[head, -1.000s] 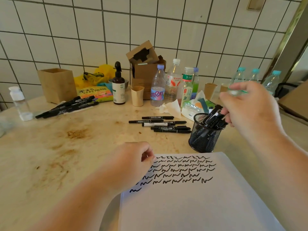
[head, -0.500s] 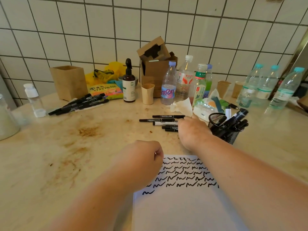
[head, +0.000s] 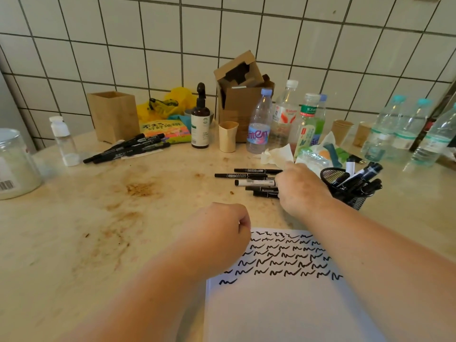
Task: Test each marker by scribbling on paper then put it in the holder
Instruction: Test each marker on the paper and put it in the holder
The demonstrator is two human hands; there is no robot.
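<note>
A white sheet of paper [head: 283, 307] lies at the near edge, with rows of black scribbles [head: 283, 257] across its top. My left hand [head: 217, 233] is a closed fist resting on the sheet's top left corner. A black mesh holder [head: 355, 201] with several markers [head: 362, 174] in it stands to the right. A row of loose black markers [head: 249, 178] lies left of the holder. My right hand [head: 301, 188] lies palm down over the right ends of that row. Its fingers are hidden. A second pile of markers [head: 128, 149] lies at the far left.
Along the tiled wall stand a wooden box [head: 113, 117], a brown pump bottle [head: 200, 124], a cardboard box [head: 239, 99], a paper cup [head: 228, 139] and several water bottles [head: 259, 127]. A crumpled tissue [head: 278, 154] lies behind the markers. A plastic jar [head: 14, 166] sits at the left edge.
My right hand has left the mesh holder and come down to the left onto the row of loose markers. My left fist has stayed on the paper.
</note>
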